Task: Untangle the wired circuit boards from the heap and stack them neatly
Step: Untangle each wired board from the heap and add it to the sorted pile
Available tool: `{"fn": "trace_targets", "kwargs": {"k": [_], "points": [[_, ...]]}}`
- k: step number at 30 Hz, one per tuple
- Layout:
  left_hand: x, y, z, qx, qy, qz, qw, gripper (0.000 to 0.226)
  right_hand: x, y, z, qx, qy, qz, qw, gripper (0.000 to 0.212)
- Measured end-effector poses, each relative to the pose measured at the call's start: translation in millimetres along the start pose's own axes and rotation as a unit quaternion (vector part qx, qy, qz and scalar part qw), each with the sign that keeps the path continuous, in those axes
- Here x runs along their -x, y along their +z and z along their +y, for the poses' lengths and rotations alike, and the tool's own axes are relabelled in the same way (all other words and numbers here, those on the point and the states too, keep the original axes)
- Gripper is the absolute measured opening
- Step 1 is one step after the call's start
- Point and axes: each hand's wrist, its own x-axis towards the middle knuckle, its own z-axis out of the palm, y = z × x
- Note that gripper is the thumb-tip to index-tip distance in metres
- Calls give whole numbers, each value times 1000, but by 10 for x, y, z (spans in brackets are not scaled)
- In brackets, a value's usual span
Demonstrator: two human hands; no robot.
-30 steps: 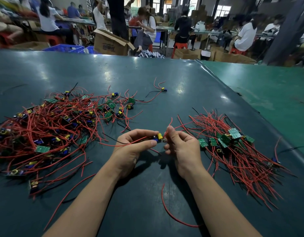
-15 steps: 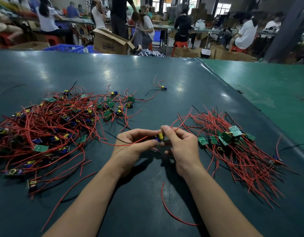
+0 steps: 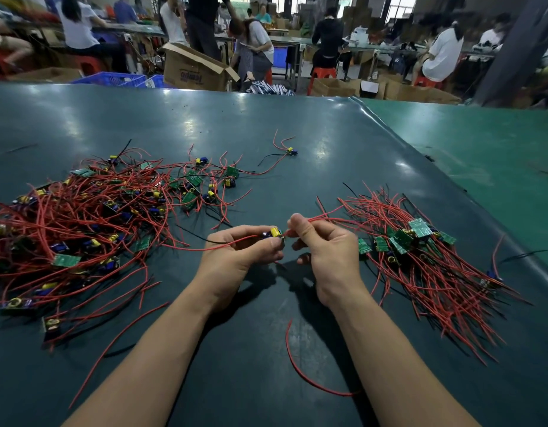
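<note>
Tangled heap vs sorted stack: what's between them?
Head view: both hands, the left hand holding one circuit board, the right hand pinching its red wire. Otherwise bare table.

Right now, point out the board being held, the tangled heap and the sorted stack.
Board point(image 3: 275, 233), head view, on its yellow capacitor between both hands.
Heap point(image 3: 81, 217), head view, on the red wires in its middle.
Stack point(image 3: 403, 237), head view, on a green board near its top.
</note>
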Motion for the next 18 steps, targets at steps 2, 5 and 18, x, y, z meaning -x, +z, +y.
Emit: {"fn": "trace_targets", "kwargs": {"k": [2,5,18], "points": [[2,14,-1,18,-10,3,1000,23,-45,-30,-7,-4,-20,49,999,20],[7,24,3,18,-19,2,1000,23,-98,-86,-15,-22,-25,113,993,22],[18,18,13,10,-23,-2,1000,27,-230,-253,-20,-106,-9,216,971,38]]}}
